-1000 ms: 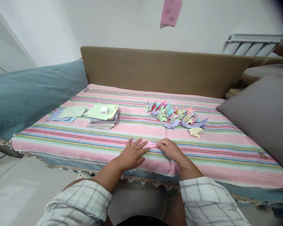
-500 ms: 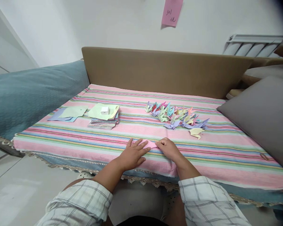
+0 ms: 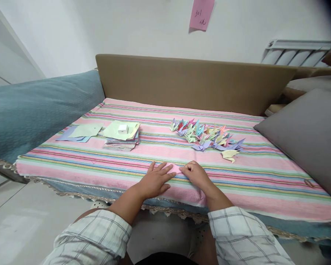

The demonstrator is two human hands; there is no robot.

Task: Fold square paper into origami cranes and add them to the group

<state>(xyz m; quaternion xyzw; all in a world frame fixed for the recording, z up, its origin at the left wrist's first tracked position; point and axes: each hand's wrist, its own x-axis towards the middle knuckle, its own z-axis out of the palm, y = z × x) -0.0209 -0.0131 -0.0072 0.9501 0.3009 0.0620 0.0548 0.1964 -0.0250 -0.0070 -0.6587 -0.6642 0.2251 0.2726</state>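
Note:
A small pink sheet of folding paper lies on the striped cloth between my hands, partly covered by fingers. My left hand rests flat over its left part, fingers spread. With fingertips pinched together, my right hand grips the paper's right end. Beyond my right hand is a cluster of folded paper cranes in several colours. A pale yellow crane lies nearest to me in that group.
On the left stands a stack of coloured paper with a small white box on top. Loose sheets lie beside it. A grey cushion leans at the right, and a brown backrest rises behind.
My right hand has shifted slightly left along the pink paper, toward my left hand. My left hand stays flat in place.

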